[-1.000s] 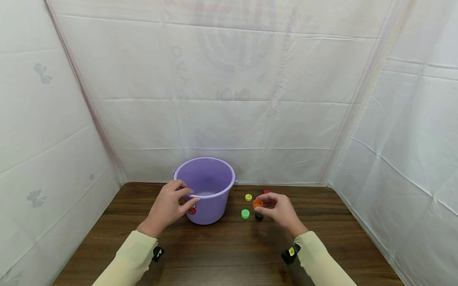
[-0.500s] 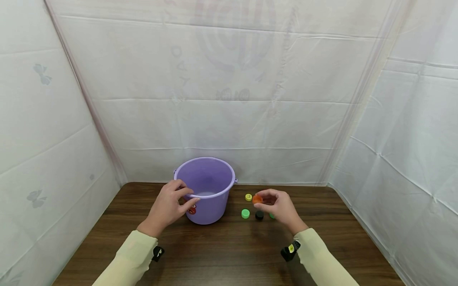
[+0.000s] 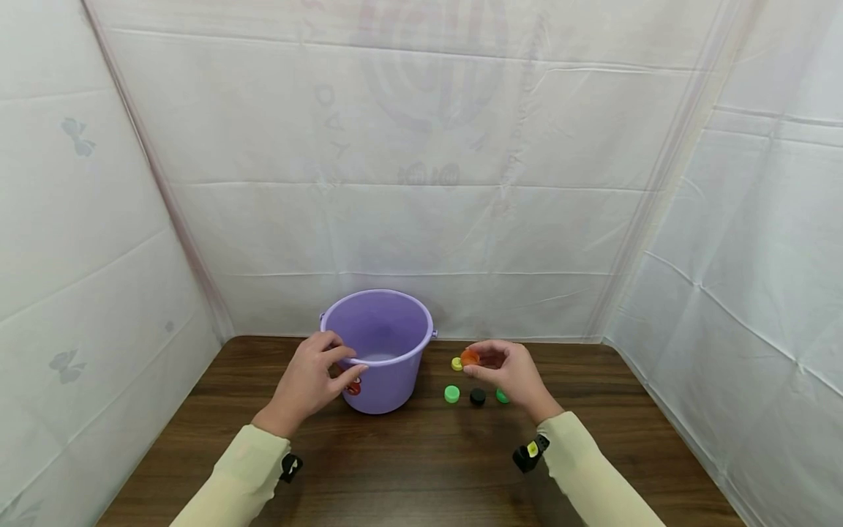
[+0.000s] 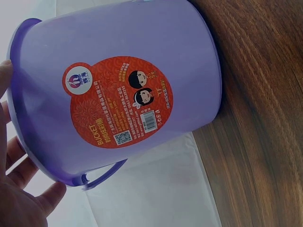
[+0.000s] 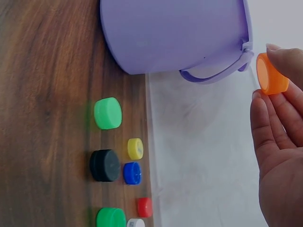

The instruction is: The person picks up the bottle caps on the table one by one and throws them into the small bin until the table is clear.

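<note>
A purple bucket stands upright on the wooden table. My left hand grips its near left rim, thumb outside and fingers over the edge. In the left wrist view, a red label shows on the bucket wall. To the right of the bucket, my right hand pinches an orange bottle cap between thumb and fingers, raised above the table. Below it lie a light green cap, a black cap, a yellow cap and a blue cap.
A red cap, a darker green cap and a partly cut-off white cap lie farther right. The bucket's handle hangs at its side. White cloth walls enclose the table at the back and sides.
My right hand has moved up and slightly left with the orange cap, toward the bucket. The black cap and the darker green cap have come into fuller view. My left hand stays on the rim.
</note>
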`<state>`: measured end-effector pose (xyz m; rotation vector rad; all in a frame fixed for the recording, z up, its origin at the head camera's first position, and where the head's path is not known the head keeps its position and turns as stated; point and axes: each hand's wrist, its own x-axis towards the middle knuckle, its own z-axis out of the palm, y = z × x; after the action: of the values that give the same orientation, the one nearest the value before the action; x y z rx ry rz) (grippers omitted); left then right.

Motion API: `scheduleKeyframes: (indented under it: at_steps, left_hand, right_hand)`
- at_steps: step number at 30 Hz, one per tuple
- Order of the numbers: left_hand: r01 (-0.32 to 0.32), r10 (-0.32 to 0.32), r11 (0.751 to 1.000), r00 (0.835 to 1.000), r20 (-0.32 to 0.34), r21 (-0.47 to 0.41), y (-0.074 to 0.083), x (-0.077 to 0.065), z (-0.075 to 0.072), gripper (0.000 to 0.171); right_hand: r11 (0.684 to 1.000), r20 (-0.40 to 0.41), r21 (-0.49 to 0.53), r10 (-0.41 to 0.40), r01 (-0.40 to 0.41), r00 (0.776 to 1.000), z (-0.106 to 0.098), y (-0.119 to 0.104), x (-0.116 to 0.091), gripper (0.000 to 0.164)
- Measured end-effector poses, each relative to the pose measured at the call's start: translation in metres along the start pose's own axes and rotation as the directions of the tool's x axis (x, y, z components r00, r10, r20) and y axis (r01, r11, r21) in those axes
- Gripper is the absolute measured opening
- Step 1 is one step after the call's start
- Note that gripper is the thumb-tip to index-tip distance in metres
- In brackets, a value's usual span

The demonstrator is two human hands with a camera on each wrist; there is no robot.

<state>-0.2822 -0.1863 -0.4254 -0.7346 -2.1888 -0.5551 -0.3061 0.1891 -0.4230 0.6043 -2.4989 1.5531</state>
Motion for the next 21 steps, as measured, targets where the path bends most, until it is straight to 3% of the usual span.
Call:
scheduleKeyframes:
  at_steps: [21]
  left_hand:
    - [0.000,0.000,1.000,1.000,-0.009,-0.005,0.000,0.000,0.000,0.024]
  right_hand:
    - [0.999,0.019,0.001,-0.038,0.038,0.999,0.005,-0.024,0.027,0.034]
